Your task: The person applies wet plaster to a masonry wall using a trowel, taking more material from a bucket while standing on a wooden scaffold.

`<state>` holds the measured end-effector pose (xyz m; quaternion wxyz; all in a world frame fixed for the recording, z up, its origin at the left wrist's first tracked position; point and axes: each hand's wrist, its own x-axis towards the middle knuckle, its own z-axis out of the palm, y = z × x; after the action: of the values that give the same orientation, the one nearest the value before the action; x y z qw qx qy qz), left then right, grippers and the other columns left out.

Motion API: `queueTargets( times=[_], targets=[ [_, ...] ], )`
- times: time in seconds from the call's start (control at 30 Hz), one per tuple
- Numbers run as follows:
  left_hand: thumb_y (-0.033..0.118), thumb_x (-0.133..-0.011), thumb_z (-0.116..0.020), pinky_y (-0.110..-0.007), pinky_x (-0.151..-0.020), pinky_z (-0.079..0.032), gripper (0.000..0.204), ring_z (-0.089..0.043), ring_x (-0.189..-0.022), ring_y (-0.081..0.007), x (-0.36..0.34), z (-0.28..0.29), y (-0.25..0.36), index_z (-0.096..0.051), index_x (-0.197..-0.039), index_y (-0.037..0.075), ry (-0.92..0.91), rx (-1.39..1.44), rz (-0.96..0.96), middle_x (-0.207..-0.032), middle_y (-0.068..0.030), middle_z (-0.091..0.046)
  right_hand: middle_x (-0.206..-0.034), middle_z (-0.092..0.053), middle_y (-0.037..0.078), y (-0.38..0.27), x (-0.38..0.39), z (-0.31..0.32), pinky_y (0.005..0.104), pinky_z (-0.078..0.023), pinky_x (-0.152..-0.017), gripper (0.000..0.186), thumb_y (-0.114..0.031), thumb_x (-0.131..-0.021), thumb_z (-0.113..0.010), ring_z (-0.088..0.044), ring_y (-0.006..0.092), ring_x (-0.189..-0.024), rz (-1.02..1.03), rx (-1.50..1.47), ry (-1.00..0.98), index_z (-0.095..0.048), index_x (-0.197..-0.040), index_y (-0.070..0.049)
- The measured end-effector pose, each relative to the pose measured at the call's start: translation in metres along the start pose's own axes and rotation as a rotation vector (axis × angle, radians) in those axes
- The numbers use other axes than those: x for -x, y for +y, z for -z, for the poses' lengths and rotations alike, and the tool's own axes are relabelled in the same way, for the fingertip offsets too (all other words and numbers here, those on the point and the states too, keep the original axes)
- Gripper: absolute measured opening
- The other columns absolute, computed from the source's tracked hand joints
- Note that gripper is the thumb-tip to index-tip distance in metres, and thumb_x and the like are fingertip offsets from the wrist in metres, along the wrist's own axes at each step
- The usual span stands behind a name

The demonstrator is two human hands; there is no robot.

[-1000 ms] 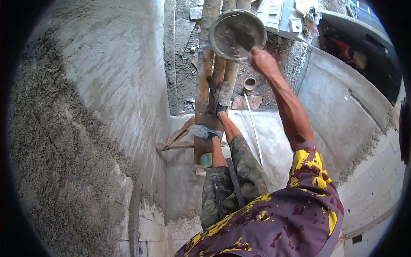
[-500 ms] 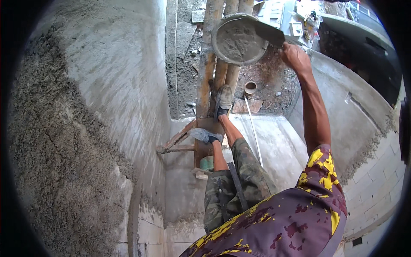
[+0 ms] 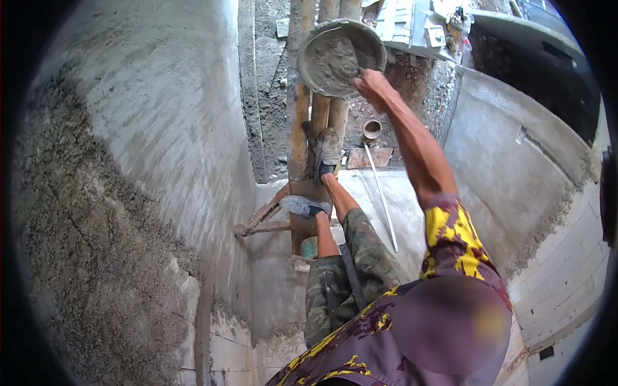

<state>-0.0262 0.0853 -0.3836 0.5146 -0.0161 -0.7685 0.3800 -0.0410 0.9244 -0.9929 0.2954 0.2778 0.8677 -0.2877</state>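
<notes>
My right hand (image 3: 372, 85) is closed on the handle of a trowel, at the near right rim of a round bucket (image 3: 335, 96). Wet grey mortar (image 3: 329, 61) fills much of the bucket. The trowel's dark blade (image 3: 368, 59) dips into the mortar at the right side, so most of it is hidden. Under the bucket run several wooden poles (image 3: 299, 128), which hold it up. My left hand does not show.
On the left rises a wall (image 3: 174, 122), partly smooth and partly rough with fresh mortar. My shod feet (image 3: 328, 148) rest on the planks. A small brown pot (image 3: 372, 129) and a white rod (image 3: 381, 196) lie to the right. A curved grey wall (image 3: 502, 122) stands farther right.
My right hand has moved left and slightly down to the bucket. The trowel blade, earlier lying across the bucket's right rim, now sits down in the mortar. The whole view has shifted slightly.
</notes>
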Motion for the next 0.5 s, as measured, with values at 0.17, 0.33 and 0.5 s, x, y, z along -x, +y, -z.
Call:
queueTargets(
  times=[0.17,0.33,0.5],
  targets=[
    [0.036,-0.100,-0.029,-0.055,-0.102,-0.036,0.055,-0.039,-0.130,-0.0413,-0.001,-0.010,0.006,-0.036,-0.140,0.000,-0.033,0.000,0.009,-0.142,-0.0240,-0.039,-0.070,-0.060,0.017,0.013,-0.008,-0.022,0.0373,-0.052,-0.052,0.041,-0.035,-0.089,-0.053,-0.063,0.0256,-0.058,-0.019,-0.384,-0.204,-0.060,-0.095,0.005],
    [0.037,-0.100,-0.029,-0.055,-0.103,-0.035,0.055,-0.039,-0.130,-0.0419,-0.014,-0.012,-0.002,-0.036,-0.141,0.001,-0.098,-0.043,0.006,-0.142,-0.0239,-0.039,-0.067,-0.057,0.003,-0.025,0.010,-0.029,0.0263,-0.046,-0.042,0.044,-0.045,-0.097,-0.044,-0.054,0.0108,-0.050,-0.452,-1.189,-0.357,-0.057,-0.095,-0.003],
    [0.037,-0.100,-0.028,-0.055,-0.103,-0.035,0.055,-0.038,-0.130,-0.0426,-0.018,-0.030,-0.028,-0.035,-0.142,0.003,-0.175,-0.094,0.045,-0.143,-0.0237,-0.038,-0.066,-0.055,0.003,-0.010,0.001,-0.025,0.0260,-0.044,-0.038,0.041,-0.040,-0.098,-0.043,-0.051,0.0121,-0.048,-0.411,-1.833,-0.648,-0.056,-0.094,-0.001]
  ],
)
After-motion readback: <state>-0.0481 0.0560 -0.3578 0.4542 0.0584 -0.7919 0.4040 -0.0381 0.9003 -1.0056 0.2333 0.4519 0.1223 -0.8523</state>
